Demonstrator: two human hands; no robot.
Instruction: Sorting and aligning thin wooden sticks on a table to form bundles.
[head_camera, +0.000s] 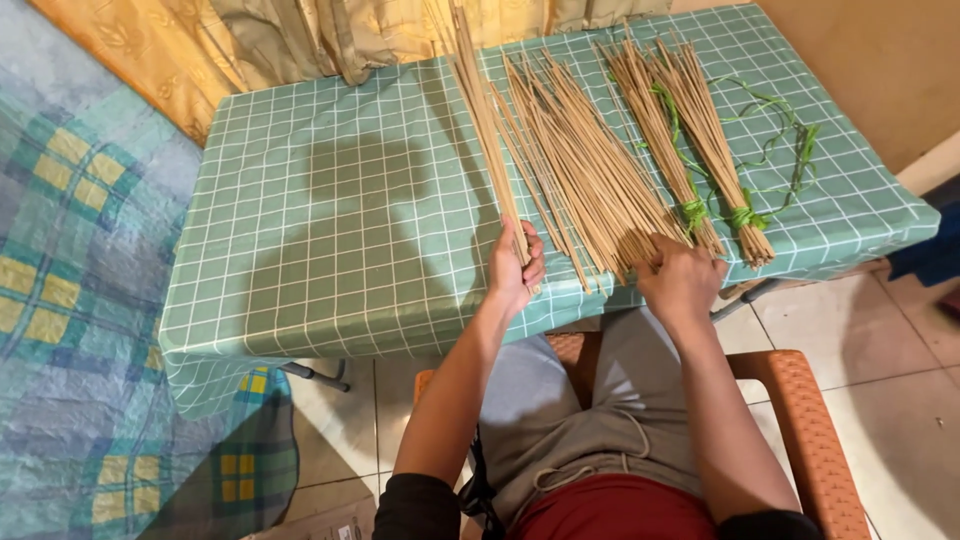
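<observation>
Left hand (513, 268) grip around sticks (487, 120)

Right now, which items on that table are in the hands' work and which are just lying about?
In hand:
- left hand gripping a small bunch of sticks
- right hand at the near ends of the loose pile of sticks

Lying about:
- two tied bundles with green ties
- loose green string
- checked tablecloth
- orange chair
</observation>
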